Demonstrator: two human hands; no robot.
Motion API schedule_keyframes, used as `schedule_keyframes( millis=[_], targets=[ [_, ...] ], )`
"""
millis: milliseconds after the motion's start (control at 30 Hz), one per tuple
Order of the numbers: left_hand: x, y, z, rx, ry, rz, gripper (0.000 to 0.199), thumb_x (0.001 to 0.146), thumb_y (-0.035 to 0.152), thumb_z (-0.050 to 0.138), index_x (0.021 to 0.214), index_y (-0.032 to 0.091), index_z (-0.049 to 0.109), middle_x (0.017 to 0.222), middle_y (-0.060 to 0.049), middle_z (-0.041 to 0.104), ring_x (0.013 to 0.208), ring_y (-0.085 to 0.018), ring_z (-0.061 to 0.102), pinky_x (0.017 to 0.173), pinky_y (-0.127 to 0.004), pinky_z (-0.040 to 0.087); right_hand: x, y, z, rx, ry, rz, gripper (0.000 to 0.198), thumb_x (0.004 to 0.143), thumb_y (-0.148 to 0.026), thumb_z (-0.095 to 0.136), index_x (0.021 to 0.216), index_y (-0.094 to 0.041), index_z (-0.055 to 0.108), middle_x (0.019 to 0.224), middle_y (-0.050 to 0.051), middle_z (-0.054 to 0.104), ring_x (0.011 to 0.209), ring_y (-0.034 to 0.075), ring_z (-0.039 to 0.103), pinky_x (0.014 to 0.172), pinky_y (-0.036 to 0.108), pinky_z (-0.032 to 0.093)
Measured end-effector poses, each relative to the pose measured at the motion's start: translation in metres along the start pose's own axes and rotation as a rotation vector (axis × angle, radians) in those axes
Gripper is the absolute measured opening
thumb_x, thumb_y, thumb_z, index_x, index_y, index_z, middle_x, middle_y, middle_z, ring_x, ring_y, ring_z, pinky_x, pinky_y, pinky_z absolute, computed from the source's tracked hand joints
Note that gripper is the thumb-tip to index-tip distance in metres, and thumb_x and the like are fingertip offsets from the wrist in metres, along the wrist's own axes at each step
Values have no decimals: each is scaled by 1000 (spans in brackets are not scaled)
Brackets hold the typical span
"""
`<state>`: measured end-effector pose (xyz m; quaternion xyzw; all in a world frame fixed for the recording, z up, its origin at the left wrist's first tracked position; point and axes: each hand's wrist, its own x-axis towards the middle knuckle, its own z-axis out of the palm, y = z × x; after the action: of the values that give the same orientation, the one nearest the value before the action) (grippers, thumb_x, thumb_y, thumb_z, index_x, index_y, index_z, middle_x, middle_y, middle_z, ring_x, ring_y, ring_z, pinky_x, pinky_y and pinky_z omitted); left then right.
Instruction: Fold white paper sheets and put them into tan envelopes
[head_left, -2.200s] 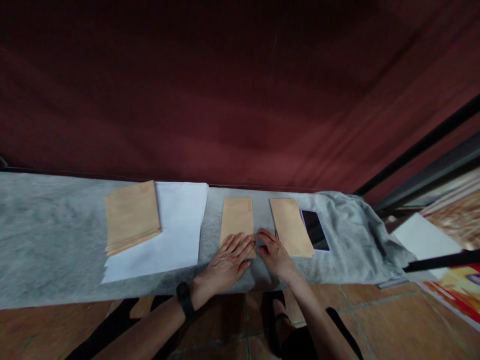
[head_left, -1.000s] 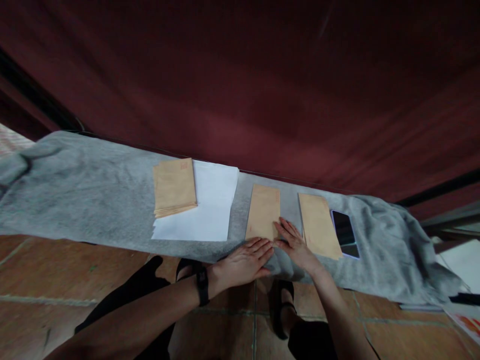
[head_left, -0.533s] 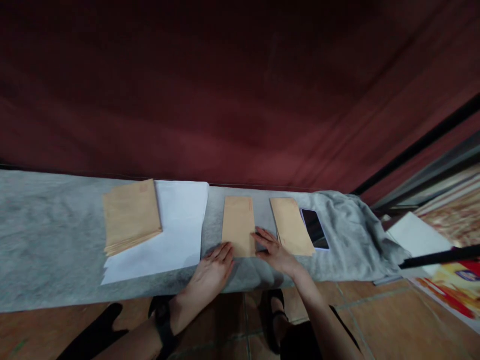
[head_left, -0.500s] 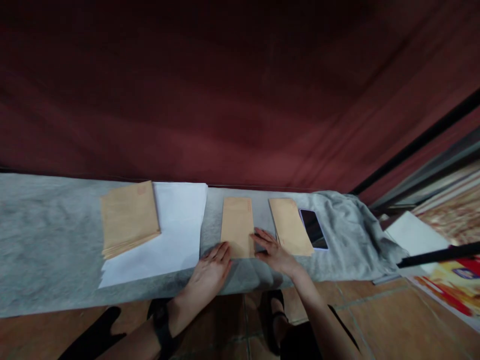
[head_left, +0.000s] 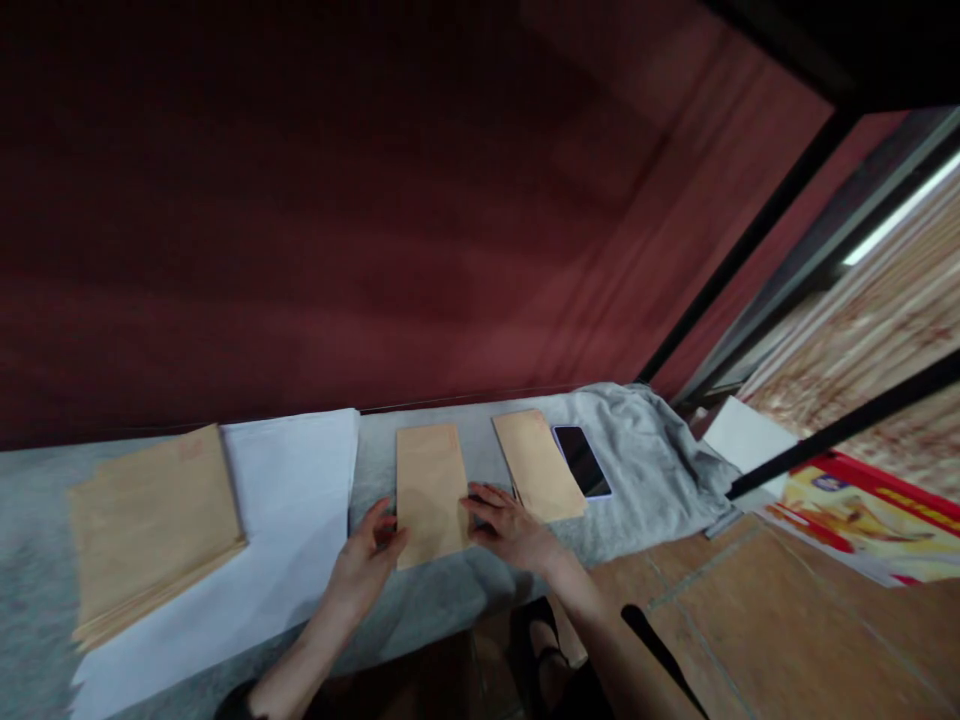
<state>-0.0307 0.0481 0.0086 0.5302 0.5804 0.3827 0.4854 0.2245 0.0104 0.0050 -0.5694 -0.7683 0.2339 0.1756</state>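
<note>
We have one brown kraft envelope [head_left: 429, 490] lying flat on our cloth-covered worktop [head_left: 630, 445], between our two hands; whether anything is inside it, we cannot tell. It is a plain, long rectangle with faint reddish print near its far right corner. Our left hand [head_left: 365, 558] is half curled, thumb and fingers parted, the thumb at the envelope's left edge. Our right hand [head_left: 517, 533] is loosely spread, fingertips at the right edge. To our left, one stack of envelopes [head_left: 157, 525], too layered to count, overlaps one pile of white paper [head_left: 300, 525]. To our right, one smaller envelope pile [head_left: 538, 465] lies just beside one smartphone [head_left: 582, 462].
</note>
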Motion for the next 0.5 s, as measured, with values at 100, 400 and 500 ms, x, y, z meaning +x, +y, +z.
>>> schedule_keyframes(
  millis=[100, 400, 500],
  targets=[
    [9, 3, -3, -80, -36, -108, 56, 59, 42, 72, 108, 19, 60, 75, -1, 68, 63, -20, 64, 56, -29, 49, 1, -1, 1, -23, 6, 2, 55, 89, -25, 64, 143, -25, 52, 157, 8, 40, 145, 24, 35, 120, 43, 29],
    [20, 5, 5, -36, -127, -254, 42, 58, 43, 72, 91, 20, 63, 64, 0, 67, 50, -16, 60, 40, -22, 38, 0, 1, 5, -59, 27, -20, 55, 89, -25, 64, 143, -27, 51, 156, 7, 41, 144, 24, 37, 120, 44, 30],
    [19, 7, 11, -45, -170, -230, 37, 56, 41, 73, 85, 20, 63, 59, 1, 65, 41, -14, 54, 35, -21, 32, -1, -1, 6, -39, 42, -24, 55, 89, -24, 63, 143, -27, 51, 155, 6, 43, 143, 23, 37, 120, 43, 30]
  ],
)
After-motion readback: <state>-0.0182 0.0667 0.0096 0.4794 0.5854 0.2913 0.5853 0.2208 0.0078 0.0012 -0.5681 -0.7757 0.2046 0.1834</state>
